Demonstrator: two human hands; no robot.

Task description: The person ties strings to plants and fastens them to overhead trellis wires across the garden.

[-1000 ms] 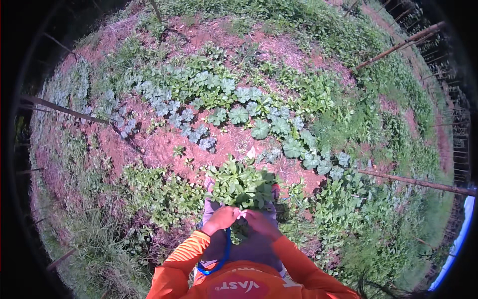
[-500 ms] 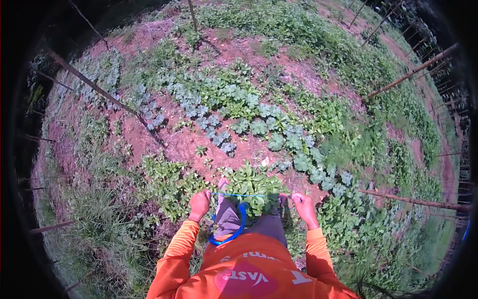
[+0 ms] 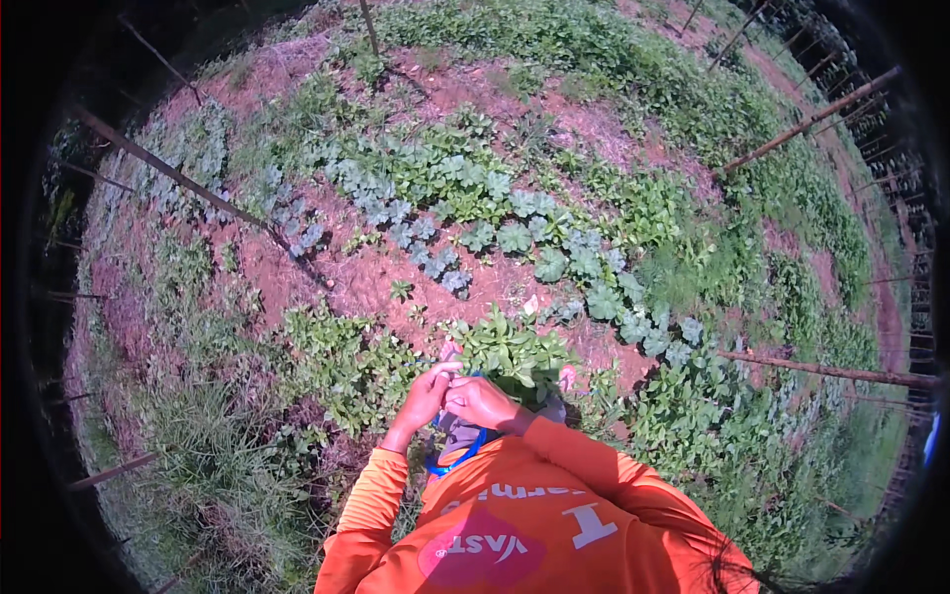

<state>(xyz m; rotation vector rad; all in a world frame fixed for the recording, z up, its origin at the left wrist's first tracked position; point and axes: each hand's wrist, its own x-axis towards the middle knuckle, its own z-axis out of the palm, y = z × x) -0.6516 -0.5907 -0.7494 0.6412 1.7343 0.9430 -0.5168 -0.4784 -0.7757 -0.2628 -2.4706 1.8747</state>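
Note:
My left hand [image 3: 426, 399] and my right hand [image 3: 484, 402] meet in front of my waist, touching, fingers closed in a pinch. A thin blue string, plainly stretched between them a moment earlier, is now mostly hidden by the fingers. Just beyond the hands stands a leafy green plant [image 3: 510, 348], close to my legs. A thicker blue cord [image 3: 459, 463] hangs at my waist, partly covered by my right forearm and orange shirt.
Broad-leaved grey-green plants [image 3: 515, 238] run in a diagonal row across reddish soil [image 3: 386, 292]. Wooden poles lean at the left [image 3: 188, 183] and right [image 3: 811, 124]; another pole [image 3: 831, 370] reaches in from the right. Tall grass [image 3: 213, 455] grows at the lower left.
My hands were apart with the blue string taut between them. The right hand has swung left across my body to meet the left, which shifted slightly right.

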